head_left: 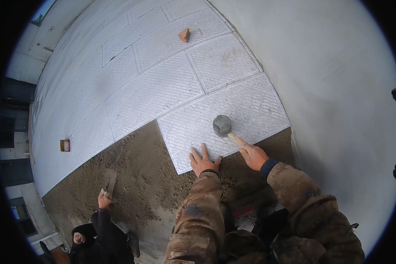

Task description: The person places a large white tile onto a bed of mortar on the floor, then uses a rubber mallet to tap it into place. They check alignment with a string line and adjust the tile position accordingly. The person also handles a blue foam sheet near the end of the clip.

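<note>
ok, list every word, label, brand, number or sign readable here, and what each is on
No readable text anywhere in this view.
Small red-and-yellow box on the paving at left: any print is too small to read.
Mallet in the right hand: no lettering visible.
Tile under the left hand: ridge lines only, no lettering visible.
</note>
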{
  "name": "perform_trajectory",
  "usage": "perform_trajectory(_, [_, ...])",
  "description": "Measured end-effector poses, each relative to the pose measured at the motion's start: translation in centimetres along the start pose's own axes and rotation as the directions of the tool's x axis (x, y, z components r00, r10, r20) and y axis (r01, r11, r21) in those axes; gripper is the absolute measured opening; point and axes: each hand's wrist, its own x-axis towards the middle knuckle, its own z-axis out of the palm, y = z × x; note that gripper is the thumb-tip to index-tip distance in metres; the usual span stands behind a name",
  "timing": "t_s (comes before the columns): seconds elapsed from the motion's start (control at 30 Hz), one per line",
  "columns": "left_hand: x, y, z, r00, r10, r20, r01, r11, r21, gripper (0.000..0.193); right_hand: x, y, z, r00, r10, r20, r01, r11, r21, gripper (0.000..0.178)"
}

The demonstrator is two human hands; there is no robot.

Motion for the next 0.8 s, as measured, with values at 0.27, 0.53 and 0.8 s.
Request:
perform_trajectory(0.27, [0.1, -0.1, 0.3, 1.0, 0.009, -0.001, -0.009, 1.0, 0.029, 0.105, -4.5, 1.3, -1.3, 0.984, -0.091, -0.153, 0.076, 0.992, -0.102, 0.054])
perform_trajectory(0.53, [0.1, -0.3, 0.5, 0.999, 0.037, -0.025, -0.033, 0.991, 0.128, 0.105, -9.0, 3.6, -4.8, 0.992, 0.122, -0.034, -0.126, 0.981, -0.146, 0.058])
perform_trajectory(0.8, [0.0, -0.5, 1.3, 0.989, 0.086, -0.12, -0.068, 0.987, 0.147, 0.102, -9.1, 2.5, -5.4, 0.982, 0.18, -0.05, -0.184, 0.979, -0.093, 0.059])
